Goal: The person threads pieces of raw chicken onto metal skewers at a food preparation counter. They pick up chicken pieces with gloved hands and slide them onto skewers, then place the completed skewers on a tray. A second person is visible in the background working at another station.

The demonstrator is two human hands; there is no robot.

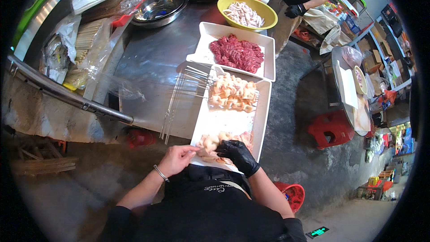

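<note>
My right hand [237, 154], in a black glove, pinches pale raw meat pieces [214, 143] at the near end of a long white tray [224, 118]. My bare left hand [177, 159], with a bracelet at the wrist, holds a thin skewer whose tip points into the same meat. Farther up the tray lie finished skewers of pale meat [233, 93], their sticks pointing left. Loose metal skewers [172, 107] rest on the steel table [148, 62] beside the tray.
A second white tray of red meat [237, 54] lies beyond, then a yellow bowl of pale strips [246, 13] and steel bowls [159, 9]. Bundles of bamboo sticks [87, 40] lie left. Another person's black-gloved hand [295, 11] is at the back right. Red stools [331, 127] stand right.
</note>
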